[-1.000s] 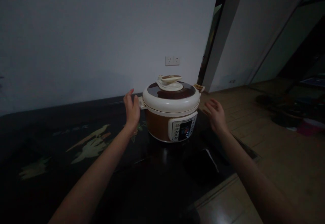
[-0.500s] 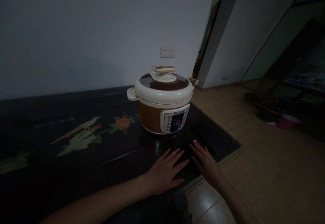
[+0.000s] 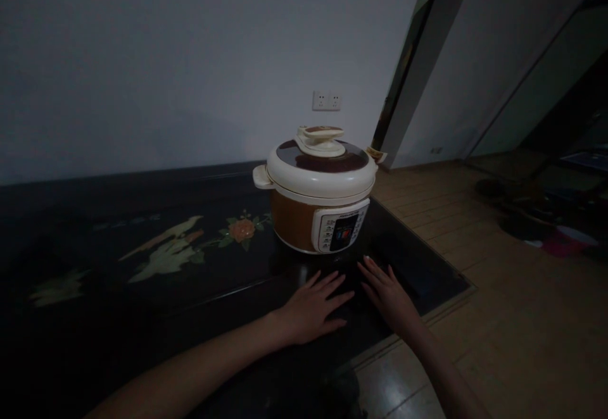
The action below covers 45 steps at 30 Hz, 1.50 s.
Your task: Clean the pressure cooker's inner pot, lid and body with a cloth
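An electric pressure cooker point(image 3: 294, 221), brown with a cream rim and lid, stands upright on a glossy black table point(image 3: 190, 311). Its lid point(image 3: 320, 178) sits on top, and the control panel point(image 3: 341, 229) faces me at a slant. In front of the cooker, my left hand point(image 3: 314, 308) lies flat on the tabletop with fingers spread, holding nothing. My right hand point(image 3: 387, 295) rests just to its right, fingers stretched out and also without anything in them. Both hands are apart from the cooker.
A double wall socket point(image 3: 327, 100) is on the wall behind the cooker. The tabletop carries an inlaid bird-and-flower picture point(image 3: 241, 230) at the left. Beyond the table's right edge lies a tiled floor point(image 3: 503, 299), with a pink item point(image 3: 565, 242) and dark clutter farther back.
Both hands have come away from beside the cooker's handles, down onto the table in front of it. Over the last half second they stay there while the view shifts slightly.
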Motion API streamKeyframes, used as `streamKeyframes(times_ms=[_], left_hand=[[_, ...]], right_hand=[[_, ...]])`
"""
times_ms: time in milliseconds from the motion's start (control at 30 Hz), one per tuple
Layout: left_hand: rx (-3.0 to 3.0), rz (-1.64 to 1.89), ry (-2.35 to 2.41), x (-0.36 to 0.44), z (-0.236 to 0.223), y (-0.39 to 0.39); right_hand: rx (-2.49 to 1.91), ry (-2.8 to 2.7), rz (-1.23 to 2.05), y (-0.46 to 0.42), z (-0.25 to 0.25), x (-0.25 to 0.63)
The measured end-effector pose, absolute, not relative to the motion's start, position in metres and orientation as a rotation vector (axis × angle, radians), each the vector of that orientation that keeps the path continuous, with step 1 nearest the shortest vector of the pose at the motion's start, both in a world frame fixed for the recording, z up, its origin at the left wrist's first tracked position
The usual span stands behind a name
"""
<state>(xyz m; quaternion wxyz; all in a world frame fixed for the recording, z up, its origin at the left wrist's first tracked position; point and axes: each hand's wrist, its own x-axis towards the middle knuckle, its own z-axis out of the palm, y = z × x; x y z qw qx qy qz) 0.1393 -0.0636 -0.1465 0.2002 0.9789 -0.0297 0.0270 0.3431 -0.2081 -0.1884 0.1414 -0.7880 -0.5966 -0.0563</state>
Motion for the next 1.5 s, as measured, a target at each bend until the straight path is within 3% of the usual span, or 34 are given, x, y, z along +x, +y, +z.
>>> streamKeyframes(times_ms=[200,333,567,767,1000,1500], left_hand=[[2.618,0.207,-0.068,0.127,-0.138,-0.063],[2.401,0.348,0.090,0.096,-0.129,-0.049],[1.790,0.671,0.591,0.032,-0.139,-0.010],[1.659,0.886,0.695,0.002,-0.143,-0.005],[1.769,0.784,0.546,0.004,-0.144,-0.011],[1.825,0.631,0.555,0.005,-0.147,-0.006]], right_hand=[[-2.273,-1.653,-0.170,-0.210,-0.187,0.340],[-2.097,-1.564,-0.211,-0.200,-0.154,0.308],[-1.376,-2.071,0.274,-0.133,-0.096,0.190],[-1.050,-2.570,0.214,-0.086,-0.130,0.137],[-0.977,-2.658,0.044,-0.080,-0.165,0.134],[-1.115,-2.466,0.478,-0.081,-0.158,0.142]])
